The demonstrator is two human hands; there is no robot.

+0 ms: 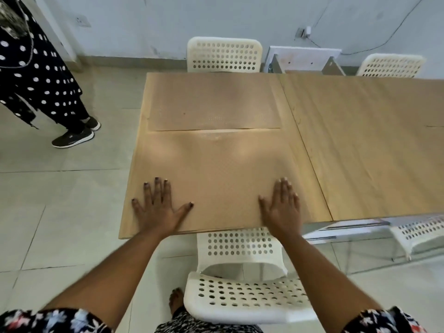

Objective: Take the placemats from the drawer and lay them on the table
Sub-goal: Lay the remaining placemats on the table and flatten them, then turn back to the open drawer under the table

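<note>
Two tan placemats lie flat on the wooden table point(374, 145). The far placemat point(213, 102) covers the table's far left part. The near placemat point(216, 174) lies in front of it, its far edge slightly rippled where the two meet. My left hand point(159, 207) presses flat on the near placemat's left front corner, fingers spread. My right hand point(282, 207) rests flat on its right front part, fingers apart. Neither hand grips anything. No drawer is in view.
A white perforated chair point(242, 284) stands between me and the table's front edge. Two more white chairs point(224, 55) point(390, 66) stand at the far side, another point(418, 231) at the right front. A person in polka-dot clothes point(36, 75) stands at the left.
</note>
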